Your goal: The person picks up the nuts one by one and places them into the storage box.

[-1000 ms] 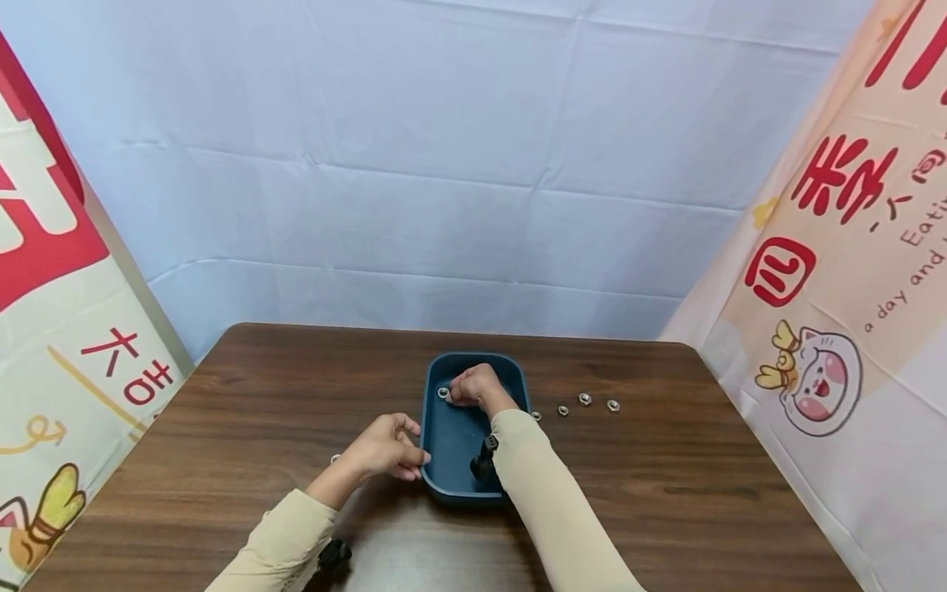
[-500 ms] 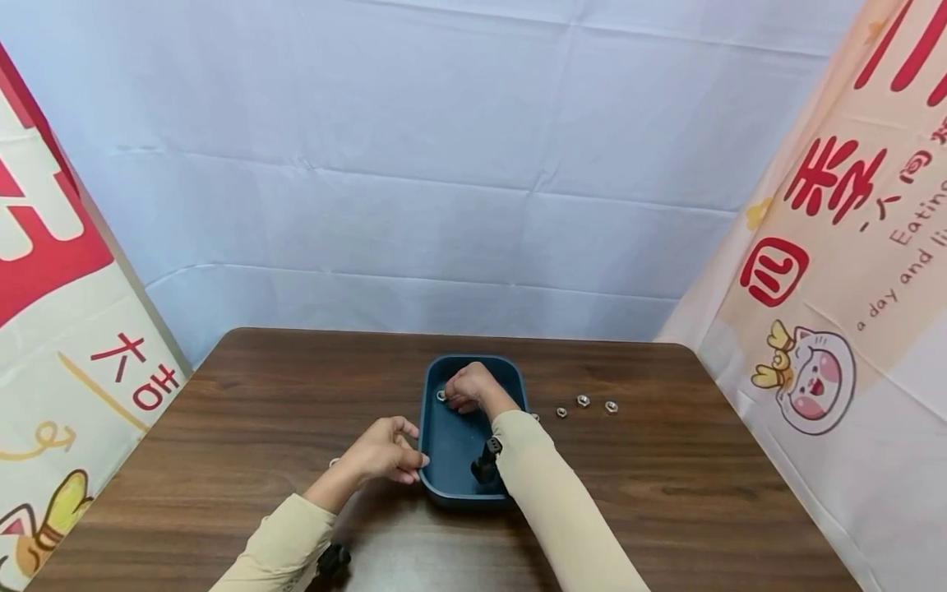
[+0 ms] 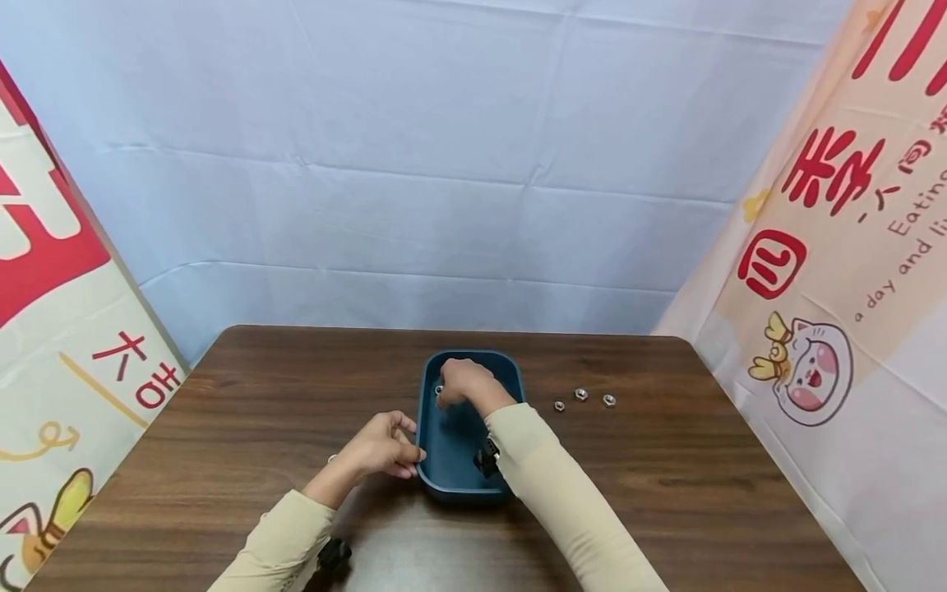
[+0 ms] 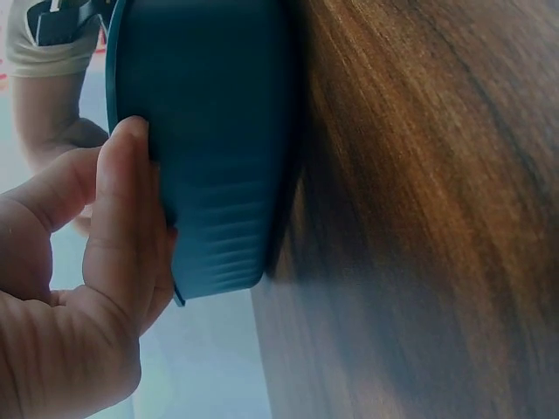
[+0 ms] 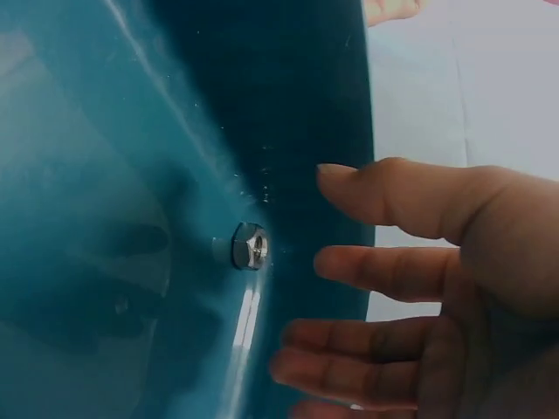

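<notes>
My left hand [image 3: 385,446] pinches the left rim of a dark blue plastic tray [image 3: 448,460]; in the left wrist view the fingers [image 4: 120,223] lie along its outer wall and the thumb is at the rim. Inside the tray's far end is my right hand [image 3: 466,381], palm hidden in the head view. The right wrist view shows its fingers [image 5: 384,271] apart and fairly straight, with nothing between them. A shiny metal hex nut [image 5: 251,246] sits where the tray floor meets the wall, just beyond those fingertips.
To the tray's right, three hex nuts [image 3: 580,395] lie on the brown wooden table [image 3: 666,493]. A small pale ring-shaped piece [image 3: 332,458] shows partly behind the left wrist. White cloth [image 3: 414,164] hangs behind the table, with printed banners [image 3: 806,370] at both sides.
My right hand has lifted slightly and its fingers have spread. The nut by the tray's right rim is now hidden behind my right arm. The left hand keeps its place on the rim.
</notes>
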The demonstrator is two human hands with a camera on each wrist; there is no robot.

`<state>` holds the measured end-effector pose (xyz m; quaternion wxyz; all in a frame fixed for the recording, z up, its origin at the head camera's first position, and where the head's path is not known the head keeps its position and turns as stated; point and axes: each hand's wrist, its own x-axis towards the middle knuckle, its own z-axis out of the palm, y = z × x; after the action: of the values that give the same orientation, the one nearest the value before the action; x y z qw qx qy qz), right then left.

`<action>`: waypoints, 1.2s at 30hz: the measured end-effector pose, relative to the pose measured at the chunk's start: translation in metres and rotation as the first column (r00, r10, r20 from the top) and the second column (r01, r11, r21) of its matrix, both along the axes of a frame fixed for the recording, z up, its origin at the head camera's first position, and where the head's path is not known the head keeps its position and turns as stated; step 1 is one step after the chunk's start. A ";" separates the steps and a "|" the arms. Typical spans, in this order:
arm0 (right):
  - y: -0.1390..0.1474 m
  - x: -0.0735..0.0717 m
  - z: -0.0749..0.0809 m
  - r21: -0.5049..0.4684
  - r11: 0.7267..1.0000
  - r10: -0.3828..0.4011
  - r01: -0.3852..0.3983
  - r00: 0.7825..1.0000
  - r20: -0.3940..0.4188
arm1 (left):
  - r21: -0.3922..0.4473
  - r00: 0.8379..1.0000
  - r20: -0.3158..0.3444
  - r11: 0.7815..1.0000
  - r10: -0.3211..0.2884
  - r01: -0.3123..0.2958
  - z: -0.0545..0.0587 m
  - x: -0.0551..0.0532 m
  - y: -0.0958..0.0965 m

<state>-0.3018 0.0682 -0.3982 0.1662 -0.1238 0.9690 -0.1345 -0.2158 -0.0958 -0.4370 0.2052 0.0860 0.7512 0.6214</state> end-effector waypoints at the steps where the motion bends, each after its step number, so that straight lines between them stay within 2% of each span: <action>1: 0.000 0.000 -0.001 -0.016 1.000 -0.001 0.001 1.000 0.000 | 0.001 1.000 0.003 1.000 -0.002 0.002 0.000 0.000 0.000; 5: 0.004 0.001 0.000 -0.034 0.999 0.005 -0.005 1.000 -0.001 | -0.003 1.000 0.004 1.000 -0.003 0.003 -0.004 -0.003 0.001; 11: 0.013 0.010 0.011 0.004 1.000 0.031 -0.031 0.999 -0.026 | -0.016 1.000 -0.012 1.000 0.015 -0.015 -0.002 -0.004 0.004; 17: 0.027 0.021 0.015 0.038 0.998 0.047 -0.045 0.998 -0.044 | 0.001 1.000 -0.025 1.000 0.007 -0.006 -0.002 -0.004 0.006; 23: 0.041 0.030 0.025 0.008 0.998 0.058 -0.057 0.996 -0.065 | 0.040 1.000 0.003 0.999 0.022 -0.022 -0.004 -0.004 0.002; 28: 0.052 0.035 0.031 -0.014 0.998 0.062 -0.064 0.994 -0.086 | 0.067 1.000 0.020 0.998 0.013 -0.014 -0.006 -0.004 0.000; 36: 0.072 0.042 0.034 -0.049 0.998 0.042 -0.048 0.993 -0.108 | 0.055 1.000 0.023 0.998 -0.001 0.000 -0.007 -0.004 -0.001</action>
<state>-0.2598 0.1401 -0.3647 0.1137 -0.1570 0.9697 -0.1487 -0.2194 -0.0969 -0.4440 0.2115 0.0847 0.7313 0.6429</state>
